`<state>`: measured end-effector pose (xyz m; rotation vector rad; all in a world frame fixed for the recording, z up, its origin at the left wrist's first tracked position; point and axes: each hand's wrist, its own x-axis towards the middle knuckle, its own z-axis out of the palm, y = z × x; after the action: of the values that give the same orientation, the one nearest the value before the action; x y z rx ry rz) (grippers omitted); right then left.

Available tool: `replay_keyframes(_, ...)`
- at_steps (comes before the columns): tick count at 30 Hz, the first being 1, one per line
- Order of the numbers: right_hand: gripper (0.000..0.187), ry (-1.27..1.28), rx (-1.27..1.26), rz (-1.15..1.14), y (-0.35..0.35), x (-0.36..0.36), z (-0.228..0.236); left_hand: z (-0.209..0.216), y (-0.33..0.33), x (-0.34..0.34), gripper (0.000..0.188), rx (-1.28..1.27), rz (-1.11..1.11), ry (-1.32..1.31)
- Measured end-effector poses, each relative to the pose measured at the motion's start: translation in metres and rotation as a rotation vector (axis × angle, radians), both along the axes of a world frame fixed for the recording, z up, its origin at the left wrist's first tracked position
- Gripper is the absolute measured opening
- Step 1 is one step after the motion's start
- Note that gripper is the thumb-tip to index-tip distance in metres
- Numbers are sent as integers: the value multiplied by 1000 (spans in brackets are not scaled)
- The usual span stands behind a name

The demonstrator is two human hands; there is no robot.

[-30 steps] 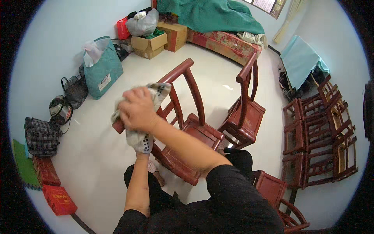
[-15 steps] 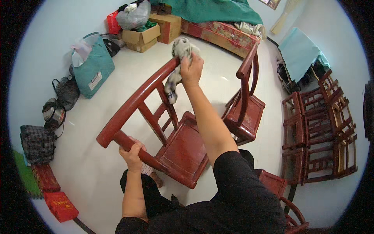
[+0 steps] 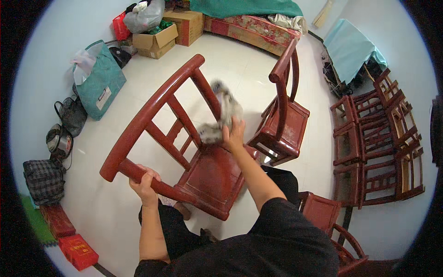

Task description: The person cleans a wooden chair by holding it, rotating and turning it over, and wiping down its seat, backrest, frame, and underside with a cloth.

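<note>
You are tilting a dark red wooden chair (image 3: 207, 171) toward yourself in the middle of the frame, so its curved backrest sweeps from the lower left up toward the upper middle and its slats face you. Your left hand (image 3: 144, 181) is wrapping around the lower left end of the backrest rail, fingers closed on the wood; that grip is propping the chair at its slant and is bearing its weight, which leaves your other hand free. Your right hand (image 3: 234, 134) is clenching a grey-and-white cloth (image 3: 221, 115), bunched and blurred, and is pressing it against the right-hand upright, just above the seat. The seat is pointing down toward your legs at the lower middle, so the back posts are lying open to your reach.

A second red chair (image 3: 284, 120) is standing upright just right of the cloth, apart from the one you are holding. More red chairs (image 3: 378, 138) are stacked along the right edge. At the upper left a teal bag (image 3: 99, 83) is leaning against the wall, with cardboard boxes (image 3: 159, 39) above it, and dark bags (image 3: 69, 113) are lying along the left side.
</note>
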<state>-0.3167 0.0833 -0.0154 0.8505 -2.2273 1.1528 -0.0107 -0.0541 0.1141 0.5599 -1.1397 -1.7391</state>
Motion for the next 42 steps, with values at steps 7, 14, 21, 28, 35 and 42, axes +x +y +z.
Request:
replay_keyframes(7,51,-527,618,-92,45,49,-12,-1,-2,7,12,-47,33,8)
replay_keyframes(14,32,143,256,310,-9,53,177,-1,-2,8,12,-52,33,11)
replay_keyframes(21,29,674,362,511,-71,25,169,-1,-2,4,13,-29,48,-50)
replay_keyframes(28,17,622,747,487,-40,26,8,-6,-2,8,13,-30,38,-9)
replay_keyframes(35,19,-23,747,172,-7,59,-42,-3,5,5,14,-6,40,-39)
replay_keyframes(42,15,-260,887,268,60,95,-26,-4,-1,2,15,-30,37,7)
